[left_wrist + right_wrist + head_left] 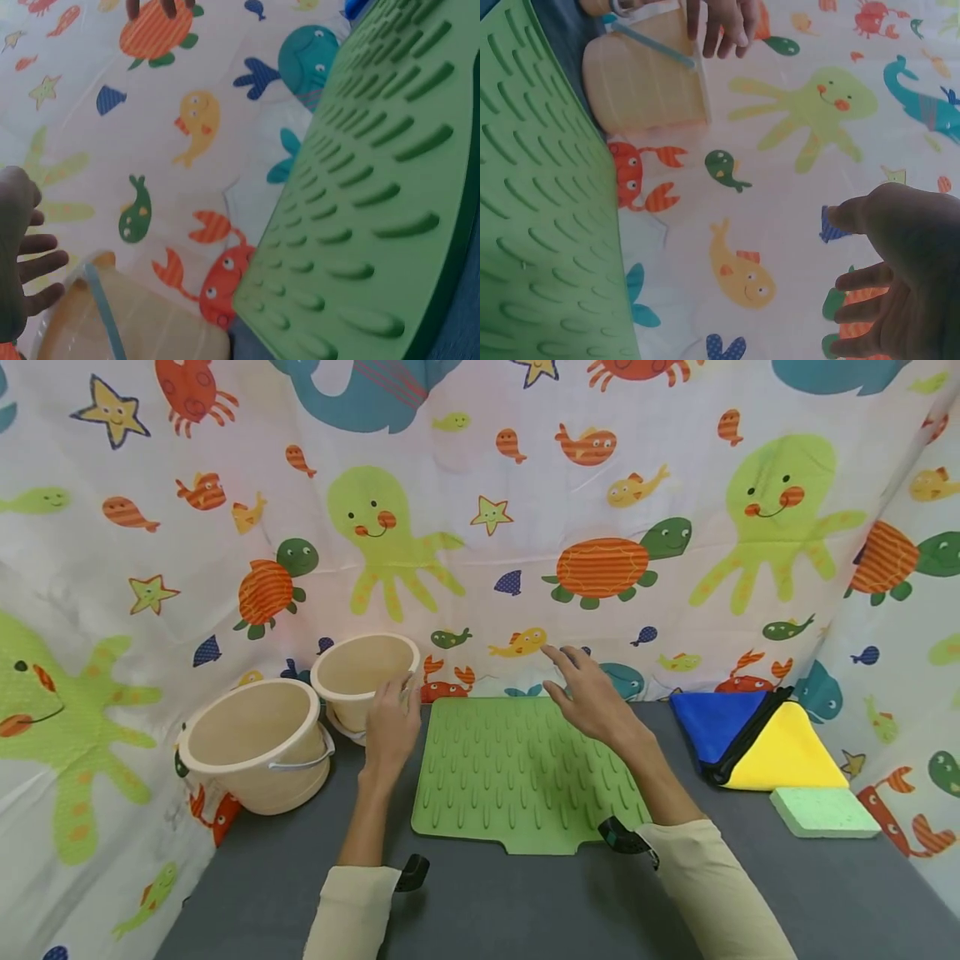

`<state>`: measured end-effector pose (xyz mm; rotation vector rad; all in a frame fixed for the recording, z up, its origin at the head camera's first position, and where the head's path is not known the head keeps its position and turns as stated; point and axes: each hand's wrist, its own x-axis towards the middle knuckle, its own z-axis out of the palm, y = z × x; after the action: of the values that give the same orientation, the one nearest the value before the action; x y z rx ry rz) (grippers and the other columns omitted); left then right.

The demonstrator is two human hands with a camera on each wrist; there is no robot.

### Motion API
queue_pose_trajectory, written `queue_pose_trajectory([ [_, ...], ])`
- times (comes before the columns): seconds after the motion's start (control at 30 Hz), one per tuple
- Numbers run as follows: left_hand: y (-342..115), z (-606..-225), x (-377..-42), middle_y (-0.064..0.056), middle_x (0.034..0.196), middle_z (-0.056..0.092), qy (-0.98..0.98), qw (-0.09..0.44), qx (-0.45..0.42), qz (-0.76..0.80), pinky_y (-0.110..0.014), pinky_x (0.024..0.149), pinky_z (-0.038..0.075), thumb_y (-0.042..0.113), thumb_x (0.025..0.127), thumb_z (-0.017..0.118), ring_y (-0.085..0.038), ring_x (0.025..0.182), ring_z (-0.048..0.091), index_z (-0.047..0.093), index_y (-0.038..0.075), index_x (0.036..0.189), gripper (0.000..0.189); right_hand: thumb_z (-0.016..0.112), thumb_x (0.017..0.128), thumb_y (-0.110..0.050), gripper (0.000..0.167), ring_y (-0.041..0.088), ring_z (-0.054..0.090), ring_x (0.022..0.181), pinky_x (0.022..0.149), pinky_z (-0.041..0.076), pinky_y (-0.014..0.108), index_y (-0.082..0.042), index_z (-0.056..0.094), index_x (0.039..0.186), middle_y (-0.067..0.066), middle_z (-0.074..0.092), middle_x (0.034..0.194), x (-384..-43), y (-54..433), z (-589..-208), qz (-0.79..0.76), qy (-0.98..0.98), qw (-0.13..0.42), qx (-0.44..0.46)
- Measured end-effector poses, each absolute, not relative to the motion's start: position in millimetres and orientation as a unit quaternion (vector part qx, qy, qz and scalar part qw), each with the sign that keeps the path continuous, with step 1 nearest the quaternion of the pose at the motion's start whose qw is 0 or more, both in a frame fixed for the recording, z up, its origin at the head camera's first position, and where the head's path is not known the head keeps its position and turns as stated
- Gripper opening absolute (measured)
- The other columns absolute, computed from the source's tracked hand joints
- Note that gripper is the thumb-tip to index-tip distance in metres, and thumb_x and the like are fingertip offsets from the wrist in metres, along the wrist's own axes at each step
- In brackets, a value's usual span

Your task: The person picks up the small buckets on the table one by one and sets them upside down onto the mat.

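My left hand [393, 724] is raised in front of the farther cream bucket [360, 670]; its fingers look relaxed and hold nothing. Whether it touches that bucket's rim I cannot tell from the head view, but the left wrist view shows the hand [22, 255] beside the bucket [142, 322]. Over the far right part of a green ridged mat [517, 777] hovers my right hand [592, 697], fingers spread and nothing in them. The right wrist view has this hand [900, 277] in front of the printed curtain, away from the mat [547, 217].
A second cream bucket [258, 752] with a grey handle stands nearer at left. To the right lie folded blue and yellow cloths [787, 747] and a pale green sponge [823, 812] on the dark table [480, 902]. A sea-animal curtain [480, 468] hangs behind and on both sides.
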<state>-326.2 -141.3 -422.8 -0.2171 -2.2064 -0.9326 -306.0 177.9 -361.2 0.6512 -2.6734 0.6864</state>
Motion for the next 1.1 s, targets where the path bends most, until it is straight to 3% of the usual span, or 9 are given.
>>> queue_pose_trajectory([
  [0.1,-149,-425,-329,-0.023,0.111,0.071,-0.831,0.395,-0.056,-0.387,-0.054,0.092,0.058,0.014,0.104,0.063,-0.040,0.104,0.070,0.071,-0.005,0.123,0.028,0.059,0.107,-0.022,0.060,0.049,0.044,0.146,0.113,0.044,0.066,-0.012,0.037,0.162,0.028,0.041,0.160,-302,172,-357,0.238,-0.926,0.169,0.239],
  [0.2,-154,-427,-331,-0.023,0.109,0.070,-0.813,0.413,-0.037,-0.409,-0.053,0.093,0.056,0.013,0.104,0.061,-0.039,0.103,0.069,0.070,-0.006,0.121,0.027,0.061,0.107,-0.021,0.058,0.049,0.046,0.144,0.114,0.044,0.067,-0.010,0.040,0.160,0.028,0.044,0.157,-298,164,-353,0.234,-0.919,0.191,0.254],
  [0.27,-157,-429,-332,-0.023,0.108,0.069,-0.806,0.421,-0.022,-0.415,-0.055,0.104,0.049,0.013,0.104,0.060,-0.038,0.101,0.068,0.070,-0.005,0.120,0.026,0.062,0.106,-0.021,0.057,0.048,0.048,0.144,0.114,0.044,0.067,-0.011,0.042,0.159,0.028,0.046,0.156,-295,158,-352,0.231,-0.915,0.200,0.265],
  [0.43,-166,-434,-332,-0.026,0.105,0.065,-0.782,0.439,0.027,-0.441,-0.053,0.100,0.049,0.011,0.103,0.061,-0.041,0.099,0.064,0.071,-0.005,0.115,0.022,0.060,0.107,-0.020,0.056,0.043,0.048,0.145,0.114,0.045,0.064,-0.013,0.042,0.159,0.022,0.047,0.156,-294,138,-357,0.248,-0.903,0.200,0.287],
  [0.5,-169,-437,-332,-0.027,0.105,0.063,-0.769,0.442,0.046,-0.460,-0.048,0.088,0.055,0.009,0.103,0.060,-0.040,0.098,0.062,0.070,-0.006,0.114,0.022,0.058,0.108,-0.020,0.055,0.042,0.049,0.144,0.115,0.046,0.062,-0.013,0.041,0.159,0.021,0.048,0.156,-296,131,-362,0.269,-0.896,0.194,0.296],
  [0.7,-176,-446,-331,-0.026,0.107,0.060,-0.716,0.439,0.106,-0.532,-0.033,0.084,0.054,0.011,0.101,0.061,-0.029,0.094,0.062,0.066,-0.007,0.110,0.020,0.053,0.110,-0.023,0.052,0.038,0.046,0.148,0.117,0.045,0.058,-0.013,0.040,0.160,0.018,0.046,0.158,-301,112,-380,0.335,-0.876,0.152,0.311],
  [0.93,-179,-444,-337,-0.005,0.094,0.053,-0.639,0.429,0.163,-0.617,-0.013,0.071,0.043,0.012,0.100,0.064,-0.008,0.082,0.053,0.051,-0.001,0.102,0.018,0.053,0.110,-0.021,0.052,0.036,0.049,0.144,0.116,0.046,0.056,-0.012,0.041,0.159,0.017,0.046,0.158,-309,95,-391,0.399,-0.851,0.136,0.313],
  [1.1,-174,-444,-343,-0.005,0.087,0.053,-0.593,0.420,0.148,-0.671,-0.013,0.059,0.050,0.011,0.101,0.063,-0.017,0.067,0.062,0.038,-0.005,0.114,0.032,0.054,0.110,-0.021,0.052,0.036,0.054,0.138,0.112,0.050,0.053,-0.012,0.041,0.159,0.017,0.048,0.156,-314,81,-400,0.412,-0.842,0.125,0.326],
])
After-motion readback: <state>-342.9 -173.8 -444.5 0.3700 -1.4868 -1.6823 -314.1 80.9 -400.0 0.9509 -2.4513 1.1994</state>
